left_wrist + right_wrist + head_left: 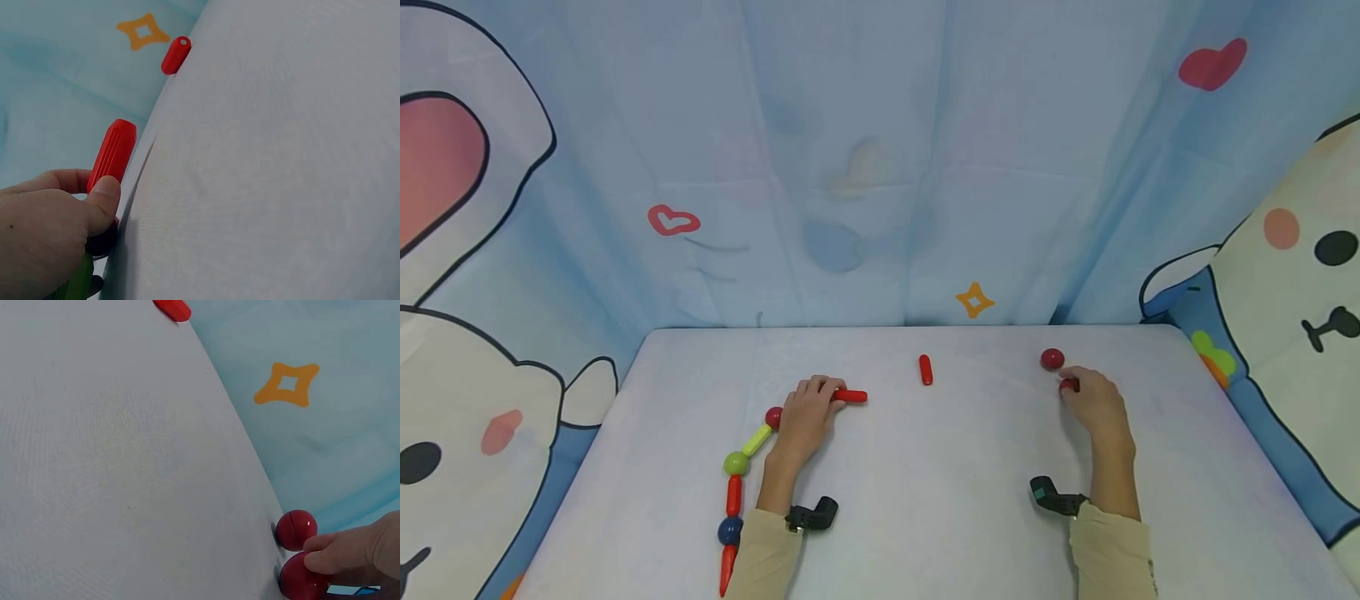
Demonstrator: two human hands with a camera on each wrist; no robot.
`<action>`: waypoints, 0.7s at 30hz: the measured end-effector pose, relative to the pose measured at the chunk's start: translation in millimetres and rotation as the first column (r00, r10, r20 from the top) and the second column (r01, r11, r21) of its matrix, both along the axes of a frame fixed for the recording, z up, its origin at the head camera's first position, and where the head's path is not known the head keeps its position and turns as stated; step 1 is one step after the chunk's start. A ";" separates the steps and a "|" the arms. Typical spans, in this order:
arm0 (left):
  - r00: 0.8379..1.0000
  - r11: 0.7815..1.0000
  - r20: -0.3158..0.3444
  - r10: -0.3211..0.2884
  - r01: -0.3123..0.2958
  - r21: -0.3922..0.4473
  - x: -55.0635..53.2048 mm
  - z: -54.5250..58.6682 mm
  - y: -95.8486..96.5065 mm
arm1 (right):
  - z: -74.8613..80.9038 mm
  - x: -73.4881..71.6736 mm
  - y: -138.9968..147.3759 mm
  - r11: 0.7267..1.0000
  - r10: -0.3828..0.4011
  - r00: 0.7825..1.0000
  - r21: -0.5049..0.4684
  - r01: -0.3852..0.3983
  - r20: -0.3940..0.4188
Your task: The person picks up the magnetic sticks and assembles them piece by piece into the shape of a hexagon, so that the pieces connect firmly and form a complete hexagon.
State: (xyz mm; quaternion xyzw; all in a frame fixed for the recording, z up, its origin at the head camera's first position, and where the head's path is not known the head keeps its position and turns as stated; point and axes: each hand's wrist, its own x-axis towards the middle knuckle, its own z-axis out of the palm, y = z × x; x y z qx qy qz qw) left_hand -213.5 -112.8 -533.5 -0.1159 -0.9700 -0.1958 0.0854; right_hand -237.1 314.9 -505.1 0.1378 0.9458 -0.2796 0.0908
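My left hand (805, 421) pinches a red grooved rod (853, 397) between thumb and fingers; in the left wrist view the rod (114, 150) sticks out past the thumb. Beside that hand runs a bent line of pieces: a dark red ball (773, 417), a yellow-green rod (757, 440), a green ball (736, 462), a red rod (733, 495), a blue ball (730, 531) and a tapered red piece (727, 570), partly behind the sleeve. At the far right, my right hand (1096, 406) grips a red ball (301, 579). Just beyond it lies a second red ball (1052, 359).
A loose red rod (926, 369) lies near the back of the white table (940, 467), between the hands. Behind the table's back edge hangs a light blue printed curtain (880, 250). Each wrist wears a black camera mount (814, 514).
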 end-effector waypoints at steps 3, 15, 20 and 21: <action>1.000 1.000 0.004 0.004 -0.004 -0.009 0.0 0.1 0.7 | 10.2 5.1 -4.8 1.000 0.002 1.000 -0.018 -0.001 0.024; 1.000 1.000 0.010 0.005 -0.005 -0.001 0.1 0.9 -0.4 | 8.1 -5.9 -37.6 0.959 0.061 0.909 -0.229 -0.169 -0.412; 1.000 1.000 0.008 0.004 -0.004 0.004 1.6 0.5 -0.6 | 4.0 -8.3 -47.6 0.921 0.115 0.864 -0.274 -0.278 -0.491; 1.000 1.000 0.008 0.005 -0.005 0.003 2.0 0.6 -0.6 | 7.2 -6.4 -50.8 0.918 0.122 0.858 -0.271 -0.288 -0.499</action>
